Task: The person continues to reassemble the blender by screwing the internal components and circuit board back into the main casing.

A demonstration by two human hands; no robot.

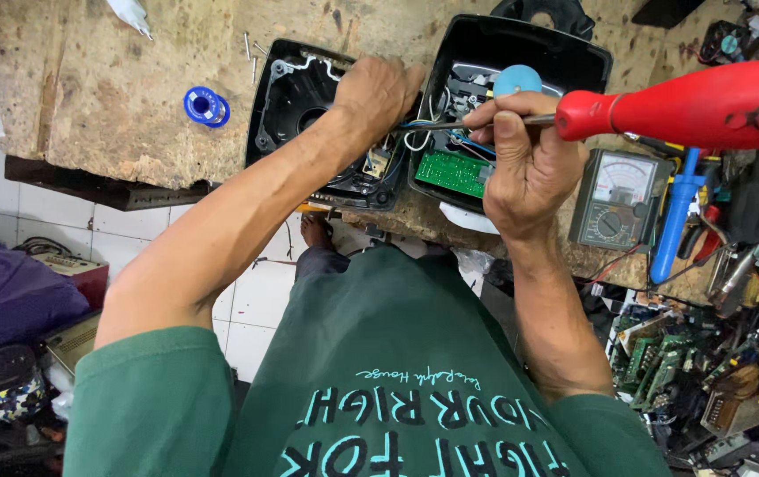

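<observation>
Two black plastic housing halves lie open on a worn wooden bench: the left half (296, 97) and the right half (521, 44). The right one contains a green circuit board (455, 172), wires and a pale blue round part (517, 79). My left hand (378, 93) is curled over the inner edge of the left half, where the wires cross. My right hand (521, 163) pinches the metal shaft of a red-handled tool (689, 106). The tool's tip points left and ends beside my left hand's fingers.
A blue spool (206, 106) and a few loose screws (250, 44) lie left of the housings. At the right are an analog multimeter (614, 199), a blue pump-like tool (675, 216), and below them a heap of circuit boards (662, 362). A purple bag (8, 296) sits on the floor at the left.
</observation>
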